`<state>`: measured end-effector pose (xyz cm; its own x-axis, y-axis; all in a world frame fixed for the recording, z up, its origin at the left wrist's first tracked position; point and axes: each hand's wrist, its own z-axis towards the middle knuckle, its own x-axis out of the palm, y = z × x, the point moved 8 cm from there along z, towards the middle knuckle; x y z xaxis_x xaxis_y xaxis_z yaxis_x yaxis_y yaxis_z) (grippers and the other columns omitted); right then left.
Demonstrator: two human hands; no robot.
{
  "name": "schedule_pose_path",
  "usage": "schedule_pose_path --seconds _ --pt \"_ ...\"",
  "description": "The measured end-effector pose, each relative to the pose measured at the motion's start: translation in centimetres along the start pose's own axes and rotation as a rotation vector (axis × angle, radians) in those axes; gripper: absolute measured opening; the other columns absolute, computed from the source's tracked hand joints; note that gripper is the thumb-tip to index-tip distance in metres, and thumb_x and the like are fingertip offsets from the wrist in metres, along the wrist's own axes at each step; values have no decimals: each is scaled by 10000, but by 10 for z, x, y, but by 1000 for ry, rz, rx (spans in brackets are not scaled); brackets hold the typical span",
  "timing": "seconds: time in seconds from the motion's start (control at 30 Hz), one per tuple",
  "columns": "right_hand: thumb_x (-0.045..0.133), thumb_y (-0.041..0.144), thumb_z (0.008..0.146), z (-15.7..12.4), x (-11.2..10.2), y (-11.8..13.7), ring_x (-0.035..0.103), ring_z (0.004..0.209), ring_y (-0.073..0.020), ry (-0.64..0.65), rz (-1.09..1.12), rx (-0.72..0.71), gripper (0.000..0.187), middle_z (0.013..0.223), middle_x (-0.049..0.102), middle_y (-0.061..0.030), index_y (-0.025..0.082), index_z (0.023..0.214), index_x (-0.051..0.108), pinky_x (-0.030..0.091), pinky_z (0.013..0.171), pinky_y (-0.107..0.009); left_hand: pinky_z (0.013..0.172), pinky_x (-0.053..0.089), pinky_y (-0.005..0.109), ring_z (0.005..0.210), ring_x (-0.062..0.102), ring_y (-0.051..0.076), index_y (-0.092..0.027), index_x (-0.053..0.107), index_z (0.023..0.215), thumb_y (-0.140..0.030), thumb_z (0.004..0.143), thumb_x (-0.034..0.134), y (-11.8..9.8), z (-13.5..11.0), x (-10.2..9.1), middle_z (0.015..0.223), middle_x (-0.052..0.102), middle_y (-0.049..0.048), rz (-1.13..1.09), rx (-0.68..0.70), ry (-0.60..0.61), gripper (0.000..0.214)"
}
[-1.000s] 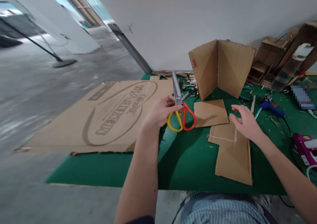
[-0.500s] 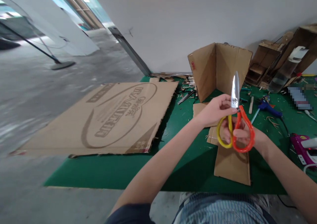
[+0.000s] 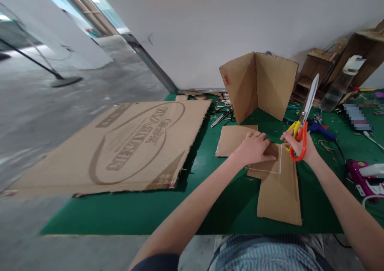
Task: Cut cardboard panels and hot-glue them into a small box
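Bottle (image 3: 337, 89) and phone (image 3: 357, 117) on a green table (image 3: 120, 212)

The bottle is transparent and has a white cap. Near it lies the phone (its screen is blurred). Closer to the front edge is a purple box (image 3: 357, 174). Behind the table is a pale wall (image 3: 195, 35). At left, a stand (image 3: 66, 81) with a round base is on the grey floor (image 3: 105, 83).

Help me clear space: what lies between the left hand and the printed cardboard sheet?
In the head view, a small cardboard piece by the left hand, then green tabletop up to the printed sheet.
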<state>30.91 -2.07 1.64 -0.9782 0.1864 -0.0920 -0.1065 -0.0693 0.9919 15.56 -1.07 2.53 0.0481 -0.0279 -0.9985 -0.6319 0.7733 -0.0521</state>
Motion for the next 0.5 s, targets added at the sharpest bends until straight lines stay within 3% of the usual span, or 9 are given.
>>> schedule_pose_path --seconds 0.1,0.17,0.27,0.33,0.43,0.5 --pt "634 654 780 -1 -3 -3 690 802 -212 -19 -105 27 451 825 680 -53 207 782 573 614 680 -348 851 333 411 1002 556 326 -158 659 1069 -793 740 529 0 8 -1 949 661 134 -71 -15 109 726" --pt "606 666 798 0 -9 -1 691 821 -217 -33 -142 23 465 834 683 -58 202 795 589 615 699 -358 854 320 409 973 566 319 -172 670 917 -790 721 555 -3 12 -6 861 664 108 -112 4 154 659" --pt "608 663 801 3 -22 9 693 870 -234 -71 -111 -19 469 863 685 -70 196 834 597 615 712 -373 781 316 377 884 583 286 -185 597 724 -742 754 560 -5 16 -16 760 643 73 -182 37 200 559" --pt "605 650 811 4 -34 20 692 904 -244 -118 -89 -87 456 890 686 -77 196 857 598 612 728 -382 711 314 349 788 581 247 -192 547 713 -702 784 556 -3 16 -24 712 619 47 -259 32 226 515" --pt "564 637 843 4 -51 39 690 919 -252 -179 -198 -206 440 921 692 -85 200 867 605 598 757 -396 619 313 314 681 553 195 -203 510 767 -650 815 558 10 11 -41 720 603 25 -411 -43 199 453" --pt "517 639 867 5 -58 45 689 937 -256 -182 -338 -254 450 953 700 -95 201 885 616 587 770 -397 571 307 295 640 534 168 -205 495 792 -627 824 569 20 4 -55 739 594 16 -503 -86 115 430"
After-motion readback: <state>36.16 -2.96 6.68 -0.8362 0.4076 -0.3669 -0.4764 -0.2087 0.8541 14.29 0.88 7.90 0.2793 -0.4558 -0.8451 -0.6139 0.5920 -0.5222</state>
